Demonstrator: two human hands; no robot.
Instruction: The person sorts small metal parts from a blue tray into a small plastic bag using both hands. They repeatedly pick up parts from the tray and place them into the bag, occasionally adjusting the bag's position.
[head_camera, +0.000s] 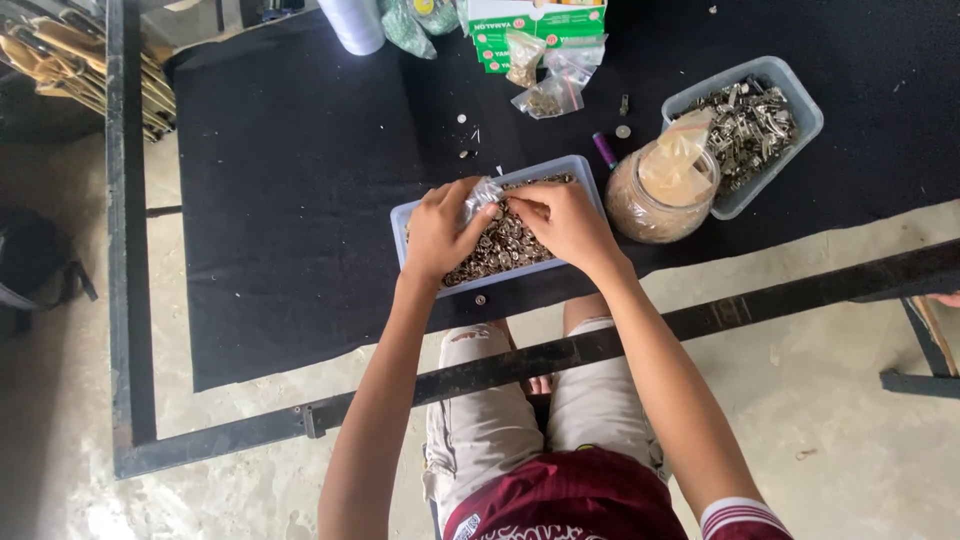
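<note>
two hands work over a shallow pale-blue tray (420, 213) heaped with small round metal snap parts (505, 245), set near the front edge of a black cloth-covered table (290, 200). the left hand (438, 232) pinches a small clear plastic bag (482, 192) by its mouth, fingers curled tight around the film, just above the heap. the right hand (566, 222) has its fingertips bunched together at the bag's opening, closed as if around a few of the parts, though i cannot see what is actually between them.

my worry is the bag: the film looks thin and slack, and if the left hand's pinch slips, the mouth could fold shut and loose parts would drop back into the tray or skip off onto the cloth. one part already lies on the cloth just in front of the tray. the tray also sits close to the table edge, so a nudge from a wrist could tip it toward the person's lap.

beside the right hand stands a round jar (662, 195) of similar bits, and further right a second tray (790, 85) of metal clips, well apart from both hands.
</note>
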